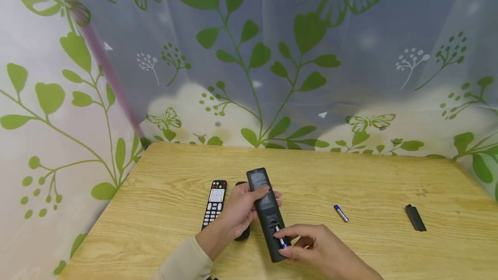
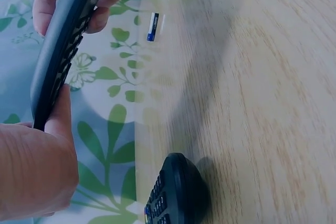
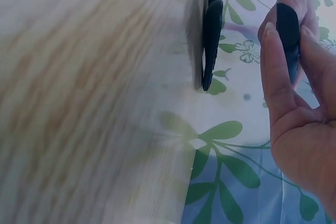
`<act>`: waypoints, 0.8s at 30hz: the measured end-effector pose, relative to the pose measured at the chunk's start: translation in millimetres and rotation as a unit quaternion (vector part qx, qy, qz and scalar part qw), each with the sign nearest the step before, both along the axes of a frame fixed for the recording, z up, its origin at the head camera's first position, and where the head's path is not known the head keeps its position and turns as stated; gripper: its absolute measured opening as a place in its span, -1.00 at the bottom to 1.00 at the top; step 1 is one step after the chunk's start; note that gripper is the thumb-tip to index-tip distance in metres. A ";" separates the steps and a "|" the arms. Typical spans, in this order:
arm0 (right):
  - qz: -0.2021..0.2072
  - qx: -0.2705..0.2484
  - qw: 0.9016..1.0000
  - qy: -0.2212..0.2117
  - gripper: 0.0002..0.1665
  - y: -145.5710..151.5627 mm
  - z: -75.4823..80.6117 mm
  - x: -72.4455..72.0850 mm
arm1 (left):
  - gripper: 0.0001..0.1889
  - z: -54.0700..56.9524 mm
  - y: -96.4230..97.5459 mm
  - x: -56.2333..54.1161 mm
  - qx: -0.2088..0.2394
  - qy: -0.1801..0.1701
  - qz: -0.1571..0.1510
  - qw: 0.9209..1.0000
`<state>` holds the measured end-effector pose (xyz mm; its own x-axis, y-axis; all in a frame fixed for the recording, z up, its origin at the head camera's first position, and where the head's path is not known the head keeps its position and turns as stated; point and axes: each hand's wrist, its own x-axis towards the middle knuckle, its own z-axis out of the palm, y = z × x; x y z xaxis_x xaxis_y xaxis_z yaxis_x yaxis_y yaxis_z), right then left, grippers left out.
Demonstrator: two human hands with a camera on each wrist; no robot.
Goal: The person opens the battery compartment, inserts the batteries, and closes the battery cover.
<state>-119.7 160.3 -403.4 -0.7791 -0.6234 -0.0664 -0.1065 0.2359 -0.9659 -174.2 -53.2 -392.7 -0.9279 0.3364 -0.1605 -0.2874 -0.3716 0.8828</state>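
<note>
My left hand (image 1: 237,211) grips a black remote control (image 1: 268,206) above the table, its back turned up and the thumb lying across the printed label. The battery compartment at its lower end is uncovered. With finger and thumb, my right hand (image 1: 315,245) pinches a blue and silver battery (image 1: 282,242) in that compartment. In the left wrist view the held remote (image 2: 58,51) is seen edge-on, its buttons facing the table. The right wrist view shows the fingers around the remote's end (image 3: 287,27); the battery is hidden there.
On the wooden table (image 1: 175,163), a remote with white buttons (image 1: 216,195) lies left of my hands. Another dark remote (image 1: 243,234) is partly hidden behind my left hand. To the right lie a loose battery (image 1: 341,213) and a black battery cover (image 1: 415,218). A leaf-patterned curtain (image 1: 350,77) hangs behind.
</note>
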 end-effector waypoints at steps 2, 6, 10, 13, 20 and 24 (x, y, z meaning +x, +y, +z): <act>-0.008 0.001 1.000 -0.004 -0.61 -1.2 0.3 0.4 | -0.57 1.0 0.1 0.6 0.001 0.003 0.002 1.000; -0.045 -0.016 0.998 -0.038 -0.67 -4.9 1.7 2.1 | -0.56 3.5 1.1 1.4 -0.001 0.009 0.000 1.000; -0.079 -0.020 0.996 -0.039 -0.73 -8.0 2.1 3.8 | -0.55 5.5 2.4 1.8 -0.002 0.014 -0.001 1.000; -0.089 -0.010 0.996 -0.017 -0.76 -9.5 -0.3 3.2 | -0.55 5.9 3.0 1.9 -0.005 0.019 0.002 1.000; -0.103 0.004 0.995 -0.011 -0.74 -10.5 -3.5 1.6 | -0.54 3.6 2.7 -0.2 -0.015 0.028 0.007 0.999; -0.105 0.019 0.994 0.008 -0.69 -8.9 -3.4 0.7 | -0.54 1.6 2.2 -2.4 -0.021 0.033 0.009 0.999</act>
